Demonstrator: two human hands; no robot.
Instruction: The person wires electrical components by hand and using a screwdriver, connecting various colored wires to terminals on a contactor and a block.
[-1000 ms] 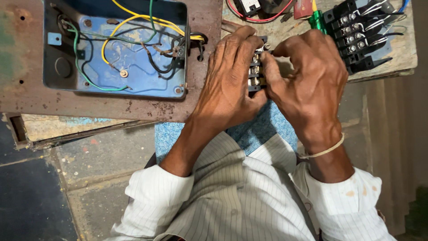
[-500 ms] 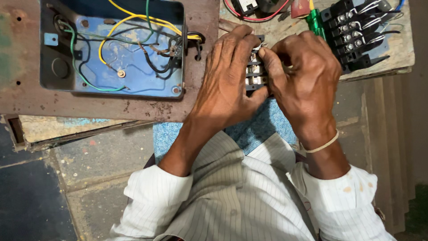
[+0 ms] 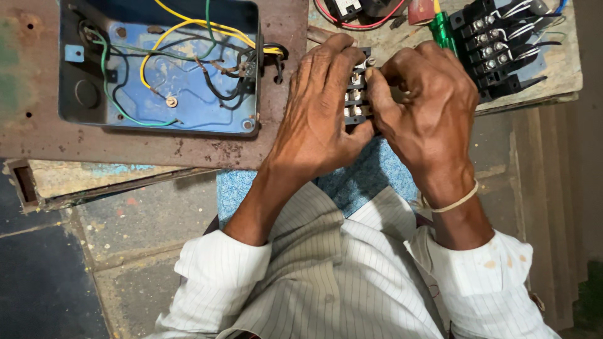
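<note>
Little movement is noted since the earlier frames: both hands remain closed on the black terminal block [image 3: 355, 94]. It is gripped from the left by the left hand [image 3: 323, 110] and pinched at its top by the right hand [image 3: 427, 107], above the table [image 3: 553, 69] edge. A rusty open switch box [image 3: 157, 69] with coloured wires lies left; a black contactor [image 3: 496, 44] lies right.

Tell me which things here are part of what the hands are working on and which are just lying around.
In hand:
- small black terminal block with metal screws
- left hand
- right hand

Lying about:
- open blue metal box with yellow, green and black wires
- larger black wired contactor block
- green-handled screwdriver
- red wire loop
</note>
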